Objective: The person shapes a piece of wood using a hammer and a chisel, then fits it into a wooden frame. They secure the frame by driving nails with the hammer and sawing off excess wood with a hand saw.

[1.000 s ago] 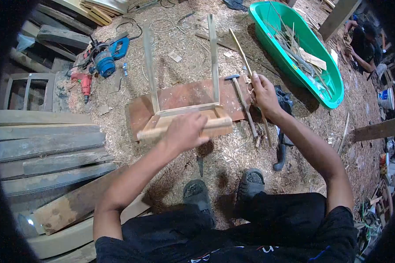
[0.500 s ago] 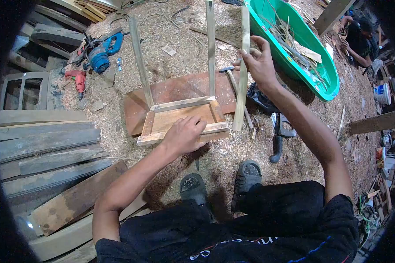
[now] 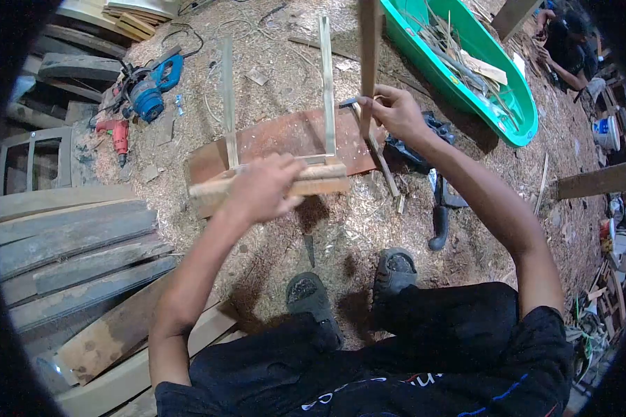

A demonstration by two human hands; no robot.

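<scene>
My left hand (image 3: 263, 184) grips the near rail of a small wooden frame (image 3: 321, 182), its fingers over the top edge. Two slim wooden legs, one on the left (image 3: 228, 97) and one on the right (image 3: 328, 90), rise from the frame's far side. In my right hand (image 3: 393, 115) a loose wooden strip (image 3: 370, 59) is pinched near its lower end, standing upright and apart from the frame. Beneath lies a reddish-brown board (image 3: 278, 139). Beside the strip rests a hammer (image 3: 384, 167) with its handle toward me.
A green tub (image 3: 525, 125) of wood scraps stands at upper right, with a person (image 3: 567, 52) beyond it. A handsaw (image 3: 439, 226) lies right of the hammer. Left are a red drill (image 3: 118, 135), a blue power tool (image 3: 148, 103) and stacked planks (image 3: 76, 229). Shavings cover the floor.
The wooden frame has tipped, so its near rail now faces me and its panel is hidden. My left hand shifted left with it. The right hand's strip moved left and turned its darker face toward me.
</scene>
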